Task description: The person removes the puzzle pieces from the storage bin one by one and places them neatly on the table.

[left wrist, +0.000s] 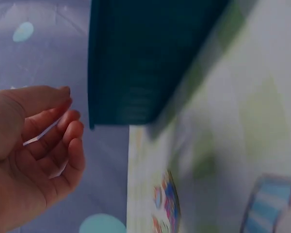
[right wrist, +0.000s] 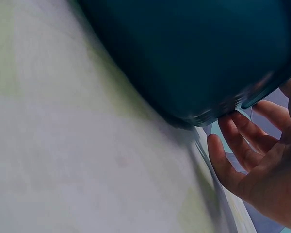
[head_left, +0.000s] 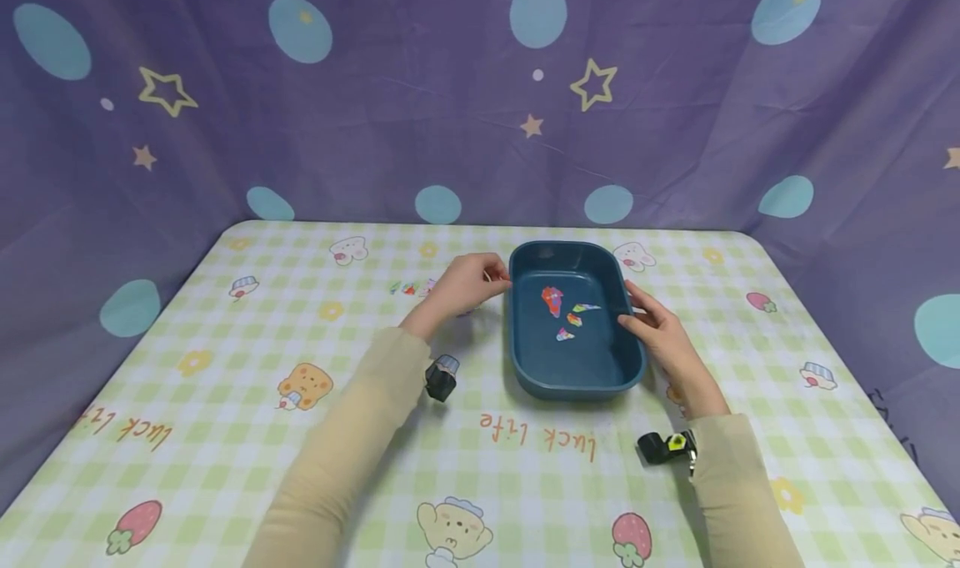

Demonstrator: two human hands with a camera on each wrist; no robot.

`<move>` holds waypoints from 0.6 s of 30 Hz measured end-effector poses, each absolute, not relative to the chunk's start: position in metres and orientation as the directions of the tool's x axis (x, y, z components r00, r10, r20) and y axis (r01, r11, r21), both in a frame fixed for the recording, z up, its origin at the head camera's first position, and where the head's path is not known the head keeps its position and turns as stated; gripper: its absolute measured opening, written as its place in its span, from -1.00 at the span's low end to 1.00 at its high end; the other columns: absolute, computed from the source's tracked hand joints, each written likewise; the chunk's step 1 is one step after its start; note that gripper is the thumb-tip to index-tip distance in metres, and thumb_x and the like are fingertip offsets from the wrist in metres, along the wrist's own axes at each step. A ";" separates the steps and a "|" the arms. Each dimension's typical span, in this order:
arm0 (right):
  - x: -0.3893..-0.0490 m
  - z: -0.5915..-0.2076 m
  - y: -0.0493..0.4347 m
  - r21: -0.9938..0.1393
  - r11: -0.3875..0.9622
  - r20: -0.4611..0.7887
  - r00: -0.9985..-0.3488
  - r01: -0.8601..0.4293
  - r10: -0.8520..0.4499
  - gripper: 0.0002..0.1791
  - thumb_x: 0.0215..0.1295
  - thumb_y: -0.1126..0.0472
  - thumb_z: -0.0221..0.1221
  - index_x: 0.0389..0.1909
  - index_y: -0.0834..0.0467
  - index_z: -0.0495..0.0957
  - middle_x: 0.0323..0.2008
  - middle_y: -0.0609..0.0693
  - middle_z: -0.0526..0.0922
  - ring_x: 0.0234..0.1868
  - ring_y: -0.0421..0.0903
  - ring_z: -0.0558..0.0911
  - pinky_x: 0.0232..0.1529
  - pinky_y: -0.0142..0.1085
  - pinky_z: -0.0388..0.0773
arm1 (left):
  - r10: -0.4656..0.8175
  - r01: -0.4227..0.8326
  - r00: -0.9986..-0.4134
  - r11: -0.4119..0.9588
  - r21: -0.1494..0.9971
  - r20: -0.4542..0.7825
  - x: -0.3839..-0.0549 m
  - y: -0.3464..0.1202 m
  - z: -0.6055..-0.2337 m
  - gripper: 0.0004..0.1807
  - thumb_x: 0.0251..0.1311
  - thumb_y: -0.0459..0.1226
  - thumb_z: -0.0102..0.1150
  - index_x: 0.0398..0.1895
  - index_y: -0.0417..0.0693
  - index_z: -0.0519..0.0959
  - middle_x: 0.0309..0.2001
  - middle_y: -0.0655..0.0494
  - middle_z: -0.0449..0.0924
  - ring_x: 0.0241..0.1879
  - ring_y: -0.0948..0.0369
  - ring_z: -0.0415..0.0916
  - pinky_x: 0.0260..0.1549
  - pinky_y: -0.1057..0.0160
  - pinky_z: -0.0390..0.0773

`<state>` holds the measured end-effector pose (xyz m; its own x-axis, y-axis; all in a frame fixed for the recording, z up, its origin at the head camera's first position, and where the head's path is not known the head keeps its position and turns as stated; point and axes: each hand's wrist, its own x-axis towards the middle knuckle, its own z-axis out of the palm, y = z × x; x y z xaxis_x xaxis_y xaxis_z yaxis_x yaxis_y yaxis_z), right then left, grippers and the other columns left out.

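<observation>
A dark teal rectangular basin (head_left: 577,380) stands on the table, and several small colourful cut-out pieces (head_left: 552,301) lie on its floor. My right hand (head_left: 663,334) grips the basin's right rim, thumb over the edge and fingers spread along the outer wall; the right wrist view shows those fingers (right wrist: 242,141) against the wall. At the left rim is my left hand (head_left: 468,284), its fingertips close to the edge. In the left wrist view its fingers (left wrist: 63,141) are loosely bent beside the basin (left wrist: 136,73), with a gap between and nothing visible in them.
More small colourful pieces (head_left: 411,289) lie on the table left of the basin, partly hidden by the left hand. A green-checked cloth (head_left: 225,434) with printed pictures covers the table. Behind it hangs a purple curtain (head_left: 420,118). Black wrist devices (head_left: 441,380) sit at both cuffs.
</observation>
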<state>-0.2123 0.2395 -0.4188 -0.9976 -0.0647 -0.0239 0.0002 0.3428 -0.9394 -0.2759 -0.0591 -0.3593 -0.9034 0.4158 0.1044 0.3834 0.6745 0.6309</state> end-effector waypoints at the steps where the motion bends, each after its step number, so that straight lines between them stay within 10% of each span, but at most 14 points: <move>1: -0.212 -0.419 0.239 -0.939 0.345 -0.027 -0.998 0.003 -0.064 -0.32 0.28 0.10 0.07 0.38 -0.10 0.03 0.29 0.13 0.19 0.11 -0.13 0.38 0.01 -0.43 0.33 | 0.433 0.393 -0.895 0.662 0.638 0.102 -0.275 -0.055 -0.358 -0.92 0.11 -0.20 0.18 -0.39 0.00 0.57 -0.42 0.15 0.55 -0.41 0.24 0.45 -0.43 0.33 0.42; 18: -0.214 -0.422 0.241 -0.934 0.357 -0.012 -0.998 -0.009 -0.057 -0.34 0.27 0.08 0.08 0.37 -0.10 0.08 0.25 0.10 0.25 0.00 -0.28 0.43 -0.02 -0.47 0.35 | 0.680 0.552 -0.734 0.587 0.591 0.010 -0.271 0.009 -0.366 -0.82 0.06 -0.29 0.23 -0.25 -0.12 0.60 -0.40 0.17 0.60 -0.39 0.31 0.48 -0.40 0.44 0.43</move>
